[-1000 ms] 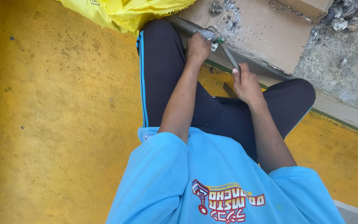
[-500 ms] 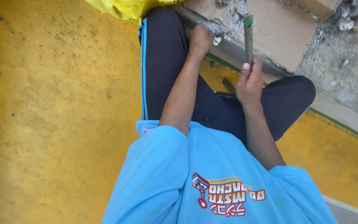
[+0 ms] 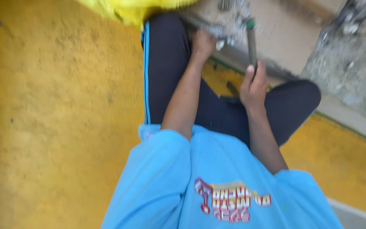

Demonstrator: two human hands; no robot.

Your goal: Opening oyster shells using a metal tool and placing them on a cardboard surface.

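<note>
Seated on a yellow floor (image 3: pixel 51 127), I close my right hand (image 3: pixel 254 87) around the lower end of a dark rod-like tool (image 3: pixel 251 44), which stands nearly upright against a tan stone block (image 3: pixel 276 29). My left hand (image 3: pixel 203 44) is curled over a blurred small metal piece (image 3: pixel 222 36) at the block's edge; I cannot tell how firmly it grips. A yellow sack (image 3: pixel 128 10) lies just beyond my left knee.

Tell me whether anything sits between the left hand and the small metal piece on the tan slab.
Nothing visible does. The left hand is already at the blurred metal piece on the slab; the right hand holds a tool handle beside it.
</note>
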